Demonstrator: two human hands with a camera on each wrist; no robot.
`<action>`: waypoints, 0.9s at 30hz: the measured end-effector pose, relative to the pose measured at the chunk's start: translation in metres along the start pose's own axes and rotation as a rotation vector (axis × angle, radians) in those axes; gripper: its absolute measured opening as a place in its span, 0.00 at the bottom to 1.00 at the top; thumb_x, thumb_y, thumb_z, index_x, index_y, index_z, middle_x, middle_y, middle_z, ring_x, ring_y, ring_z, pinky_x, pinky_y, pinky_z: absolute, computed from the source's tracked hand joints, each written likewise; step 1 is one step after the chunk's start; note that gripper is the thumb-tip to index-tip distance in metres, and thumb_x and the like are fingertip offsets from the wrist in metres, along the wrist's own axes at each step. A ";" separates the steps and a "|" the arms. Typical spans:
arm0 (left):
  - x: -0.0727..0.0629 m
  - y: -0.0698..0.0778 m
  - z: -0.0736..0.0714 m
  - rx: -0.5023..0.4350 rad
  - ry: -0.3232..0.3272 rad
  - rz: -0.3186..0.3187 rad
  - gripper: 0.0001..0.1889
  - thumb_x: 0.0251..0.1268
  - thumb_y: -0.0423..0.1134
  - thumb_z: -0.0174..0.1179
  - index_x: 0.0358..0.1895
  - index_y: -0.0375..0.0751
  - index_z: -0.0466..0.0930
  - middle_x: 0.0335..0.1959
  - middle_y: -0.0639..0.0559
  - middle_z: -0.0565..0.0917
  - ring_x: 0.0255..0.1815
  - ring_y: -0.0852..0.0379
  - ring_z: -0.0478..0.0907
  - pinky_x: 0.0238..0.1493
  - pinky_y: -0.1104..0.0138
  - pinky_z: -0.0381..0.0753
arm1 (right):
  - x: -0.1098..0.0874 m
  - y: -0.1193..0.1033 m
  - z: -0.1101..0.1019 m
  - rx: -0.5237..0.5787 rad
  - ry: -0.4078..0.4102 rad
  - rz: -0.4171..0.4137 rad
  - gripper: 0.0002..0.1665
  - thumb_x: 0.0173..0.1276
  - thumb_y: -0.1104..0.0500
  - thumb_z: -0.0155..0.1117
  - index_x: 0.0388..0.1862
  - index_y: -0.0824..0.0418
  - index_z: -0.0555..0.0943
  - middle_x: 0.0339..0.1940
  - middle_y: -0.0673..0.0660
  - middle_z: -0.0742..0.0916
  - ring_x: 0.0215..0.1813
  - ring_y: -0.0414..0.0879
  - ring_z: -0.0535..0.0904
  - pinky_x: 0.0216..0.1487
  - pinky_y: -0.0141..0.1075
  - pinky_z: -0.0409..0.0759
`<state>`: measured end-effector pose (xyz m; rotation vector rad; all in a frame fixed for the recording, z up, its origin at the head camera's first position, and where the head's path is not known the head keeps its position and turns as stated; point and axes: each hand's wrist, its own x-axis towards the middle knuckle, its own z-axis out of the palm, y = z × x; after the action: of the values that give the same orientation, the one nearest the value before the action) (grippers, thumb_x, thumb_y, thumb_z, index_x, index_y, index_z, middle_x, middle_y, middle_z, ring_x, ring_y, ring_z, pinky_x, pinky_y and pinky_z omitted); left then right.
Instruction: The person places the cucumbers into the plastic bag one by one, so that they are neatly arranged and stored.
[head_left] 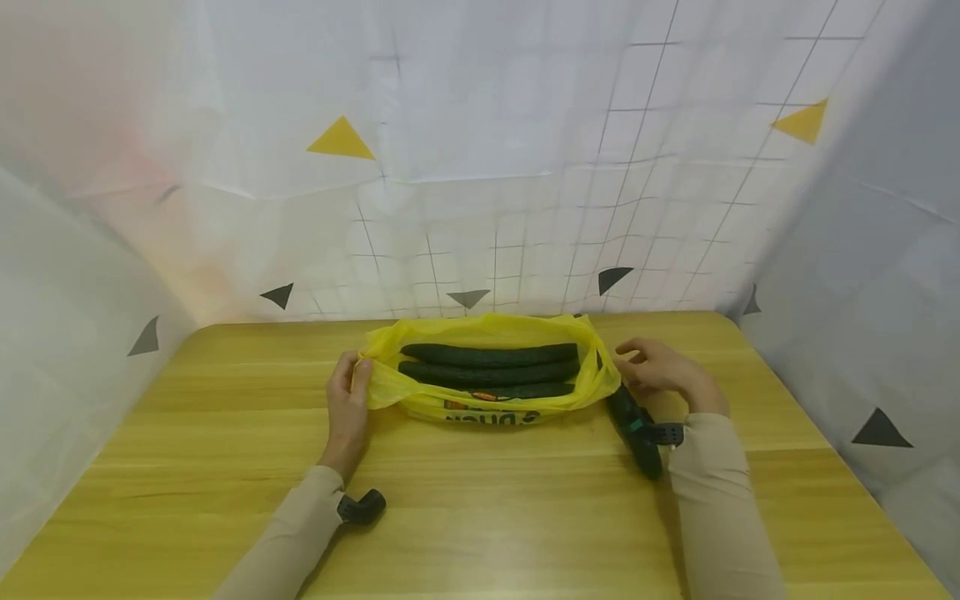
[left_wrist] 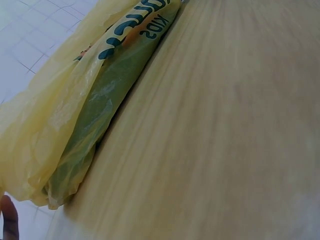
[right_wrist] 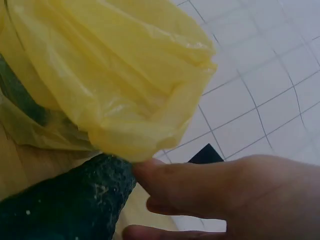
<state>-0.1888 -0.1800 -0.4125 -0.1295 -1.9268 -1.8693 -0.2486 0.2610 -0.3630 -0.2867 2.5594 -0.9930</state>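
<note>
A yellow plastic bag [head_left: 491,325] lies on its side on the table, its mouth spread wide. Three dark green cucumbers [head_left: 487,357] lie lengthwise inside it. At the bag's left end, my left hand [head_left: 348,408] pinches the rim between thumb and fingers. My right hand [head_left: 663,371] is at the right end, fingers loosely bent and apart. In the right wrist view, its thumb tip meets the bag's edge beside a cucumber's end. That cucumber [head_left: 647,454] lies outside the bag, under the right wrist, partly hidden by the wrist camera.
The wooden table [head_left: 487,517] has rounded far corners. White sheeting [head_left: 465,225] with grid lines and yellow and dark triangles stands behind it, and pale walls [head_left: 885,275] flank both sides. A black camera [head_left: 363,507] sticks out from the left wrist.
</note>
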 end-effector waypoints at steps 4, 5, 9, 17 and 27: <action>0.000 0.001 0.000 0.000 -0.001 -0.005 0.14 0.74 0.38 0.46 0.49 0.28 0.71 0.39 0.52 0.73 0.39 0.62 0.71 0.42 0.75 0.73 | 0.001 0.002 0.002 -0.011 -0.075 0.015 0.34 0.71 0.54 0.53 0.66 0.74 0.59 0.57 0.79 0.74 0.48 0.55 0.81 0.46 0.43 0.81; 0.000 0.001 0.000 -0.001 -0.001 -0.008 0.14 0.74 0.38 0.46 0.49 0.28 0.71 0.39 0.52 0.73 0.39 0.62 0.71 0.42 0.75 0.74 | 0.001 0.002 0.003 -0.035 -0.083 0.011 0.34 0.69 0.54 0.54 0.66 0.74 0.60 0.56 0.78 0.75 0.48 0.54 0.81 0.47 0.43 0.81; 0.000 0.002 0.001 0.010 -0.001 -0.005 0.14 0.74 0.38 0.46 0.49 0.28 0.71 0.40 0.52 0.74 0.39 0.62 0.71 0.42 0.76 0.73 | 0.003 0.000 0.008 -0.110 -0.090 -0.003 0.38 0.64 0.51 0.60 0.64 0.74 0.62 0.52 0.73 0.79 0.48 0.54 0.80 0.47 0.44 0.79; 0.000 0.002 0.001 0.008 -0.003 -0.002 0.13 0.74 0.37 0.46 0.49 0.28 0.71 0.40 0.51 0.74 0.39 0.63 0.71 0.42 0.76 0.74 | 0.008 0.000 0.014 -0.141 -0.040 -0.013 0.40 0.59 0.48 0.66 0.60 0.72 0.65 0.47 0.67 0.80 0.44 0.51 0.77 0.42 0.39 0.77; -0.001 0.001 0.000 0.000 -0.008 -0.003 0.14 0.74 0.37 0.46 0.49 0.28 0.71 0.40 0.50 0.74 0.38 0.63 0.71 0.40 0.76 0.74 | 0.010 0.003 0.014 -0.110 -0.034 -0.021 0.40 0.56 0.48 0.69 0.59 0.71 0.66 0.45 0.65 0.80 0.40 0.48 0.77 0.36 0.35 0.77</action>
<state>-0.1880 -0.1799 -0.4118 -0.1335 -1.9330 -1.8739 -0.2517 0.2518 -0.3777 -0.3589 2.5895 -0.8482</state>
